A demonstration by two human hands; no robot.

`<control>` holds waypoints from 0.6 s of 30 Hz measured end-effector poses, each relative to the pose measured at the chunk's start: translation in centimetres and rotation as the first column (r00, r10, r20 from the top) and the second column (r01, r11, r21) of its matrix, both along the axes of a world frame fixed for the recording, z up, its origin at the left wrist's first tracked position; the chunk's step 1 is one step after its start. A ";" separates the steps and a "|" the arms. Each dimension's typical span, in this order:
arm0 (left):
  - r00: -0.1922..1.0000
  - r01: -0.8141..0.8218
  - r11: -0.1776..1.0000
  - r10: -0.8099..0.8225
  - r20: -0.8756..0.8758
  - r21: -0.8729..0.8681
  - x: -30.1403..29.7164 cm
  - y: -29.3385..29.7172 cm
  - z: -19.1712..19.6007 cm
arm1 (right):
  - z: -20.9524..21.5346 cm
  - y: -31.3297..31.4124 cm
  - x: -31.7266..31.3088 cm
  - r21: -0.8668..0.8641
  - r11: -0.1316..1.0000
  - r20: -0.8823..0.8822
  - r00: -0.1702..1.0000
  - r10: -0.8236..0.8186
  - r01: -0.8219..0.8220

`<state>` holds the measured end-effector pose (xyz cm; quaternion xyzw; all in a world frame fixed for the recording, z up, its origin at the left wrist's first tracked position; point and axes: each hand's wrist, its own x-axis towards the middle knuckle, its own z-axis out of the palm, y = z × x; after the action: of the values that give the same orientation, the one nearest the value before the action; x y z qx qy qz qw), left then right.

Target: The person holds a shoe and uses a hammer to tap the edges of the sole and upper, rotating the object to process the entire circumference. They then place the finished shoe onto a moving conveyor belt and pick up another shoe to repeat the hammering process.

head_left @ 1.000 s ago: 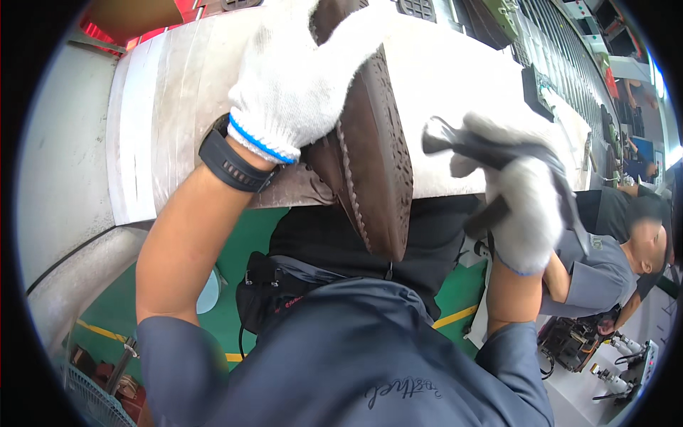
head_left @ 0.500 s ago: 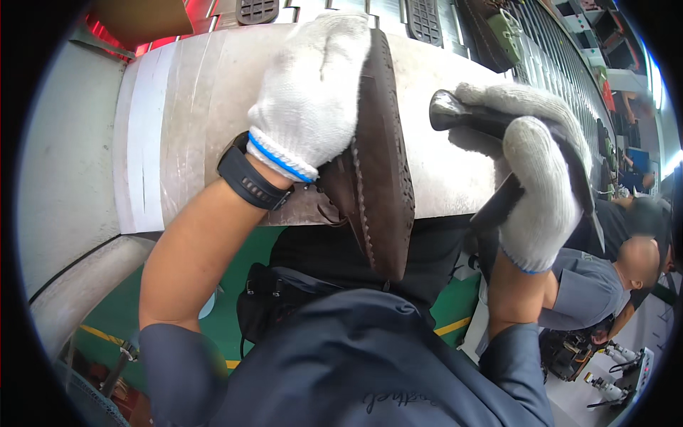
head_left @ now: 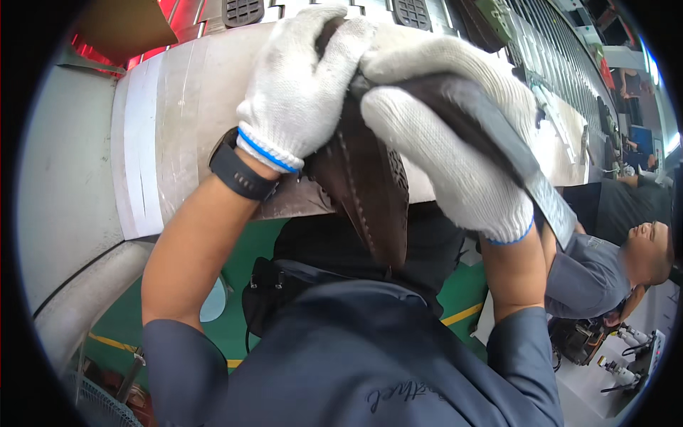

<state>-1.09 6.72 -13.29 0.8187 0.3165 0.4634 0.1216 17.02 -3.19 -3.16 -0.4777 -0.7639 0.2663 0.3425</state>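
A: Surface, room?
B: Pale, scuffed, smooth-topped worktable [head_left: 188, 135], green floor with a yellow line [head_left: 459, 290] below, grey slatted metal conveyor [head_left: 553, 53] beyond. Grey-shirted person [head_left: 587, 281] off to the right.
A: Thing in hand?
B: Dark brown leather shoe [head_left: 359, 192] under the white-knit-gloved left hand [head_left: 295, 89] — fingers and thumb clamped round it, one end jutting past the worktable's edge. White-knit-gloved right hand [head_left: 455, 135] wraps a dark metal tool with a flat end [head_left: 498, 132], its head just beside the shoe; contact, can't tell.
A: Containers?
B: Blue plastic mesh basket [head_left: 107, 402], lower left — contents unclear.
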 end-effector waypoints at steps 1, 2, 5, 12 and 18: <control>0.993 0.048 0.968 -0.020 0.117 -0.247 0.1 0.0 -0.7 | -1.5 -0.1 0.4 0.062 0.998 -0.059 0.998 0.006 -0.002; 0.972 0.125 0.872 -0.013 0.233 -0.474 0.6 -0.3 0.5 | -2.5 0.1 0.9 0.044 0.999 -0.160 0.987 -0.016 0.024; 0.960 0.045 0.894 0.084 0.267 -0.446 1.0 -0.8 -0.2 | -2.1 -3.6 1.5 -0.393 0.915 -0.349 0.906 -0.238 0.089; 0.997 -0.033 0.999 0.035 -0.071 0.036 0.1 -0.4 -0.7 | -2.1 -11.5 1.2 -0.463 0.849 -0.456 0.754 -0.473 0.253; 0.988 0.065 0.991 -0.047 0.150 -0.120 1.6 -0.5 0.8 | 0.8 -9.1 0.7 -0.395 0.916 -0.210 0.963 -0.166 0.072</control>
<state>0.51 6.22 -12.52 0.7818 0.3117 0.4982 0.2085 17.74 -12.26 -2.32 -0.5459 -0.6192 0.4449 0.3474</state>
